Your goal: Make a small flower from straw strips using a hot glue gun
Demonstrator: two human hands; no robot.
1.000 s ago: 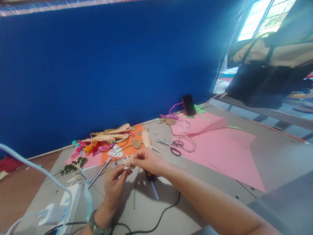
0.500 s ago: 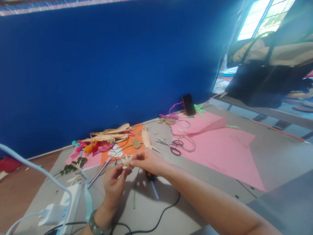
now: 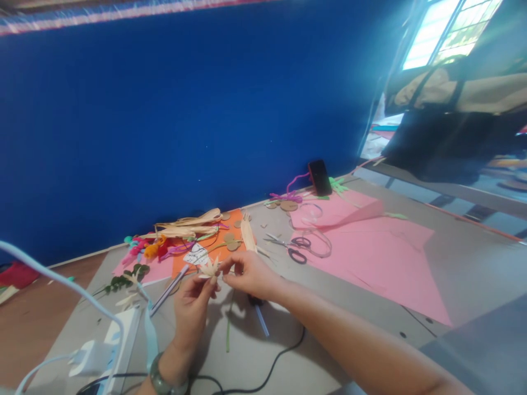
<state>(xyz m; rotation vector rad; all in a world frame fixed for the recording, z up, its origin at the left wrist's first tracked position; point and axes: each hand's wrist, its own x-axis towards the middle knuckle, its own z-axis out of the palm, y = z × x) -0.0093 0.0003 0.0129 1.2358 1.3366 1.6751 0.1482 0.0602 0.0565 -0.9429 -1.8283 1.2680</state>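
Observation:
A small cream flower [image 3: 209, 269] with pointed, straw-like petals is pinched at its base between the thumb and fingers of my left hand [image 3: 193, 302]. A green bangle [image 3: 158, 378] circles that wrist. My right hand [image 3: 251, 274] comes in from the right, its bent index finger and thumb at the edge of the petals. Beneath my right hand, a dark tool with a pale glue stick [image 3: 262, 321] at its end is mostly hidden; a black cable [image 3: 280, 351] lies nearby. A thin green strip [image 3: 228, 334] lies below the flower.
Scissors [image 3: 297, 249] lie beside pink paper [image 3: 382, 258]. Pale strips [image 3: 189, 224] and wooden discs [image 3: 231, 241] rest on orange paper [image 3: 222, 253]. Colourful pompoms [image 3: 150, 249] are at left. A phone [image 3: 320, 178] leans against the blue board [image 3: 185, 109]. A power strip [image 3: 123, 334] stands front left.
My right fingers have shifted slightly right, showing more of the flower's petals. The flower has tilted and risen a little in my left hand. The whole view has shifted slightly.

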